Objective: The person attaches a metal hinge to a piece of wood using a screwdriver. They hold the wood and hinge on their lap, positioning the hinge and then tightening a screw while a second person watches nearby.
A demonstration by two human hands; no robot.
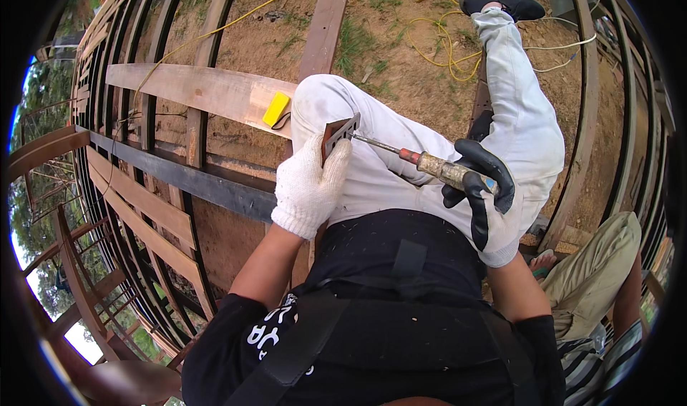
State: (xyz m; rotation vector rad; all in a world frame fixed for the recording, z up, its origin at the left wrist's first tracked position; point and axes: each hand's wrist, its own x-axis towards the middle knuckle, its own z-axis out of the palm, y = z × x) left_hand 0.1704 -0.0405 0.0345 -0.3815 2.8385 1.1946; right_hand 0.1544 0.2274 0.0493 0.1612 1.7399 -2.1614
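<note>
My left hand (312,186), in a white knitted glove, holds a small slotted metal piece (341,133) with a reddish-brown side, just above my knee. What exactly the piece is, I cannot tell. In my right hand (491,202), gloved in white with black-coated fingers, is a screwdriver (429,164) with a worn, paint-stained handle and a red collar. Its shaft points left, and the tip meets or nearly meets the slotted face of the metal piece. The fingers partly hide the handle's end.
A wooden plank (204,92) beside my knee carries a yellow block-shaped object (277,110) with a black cord. Spaced timber joists (577,116) span bare soil (386,36). A yellow cable (236,26) crosses the plank. At right sits another person in khaki trousers (596,277).
</note>
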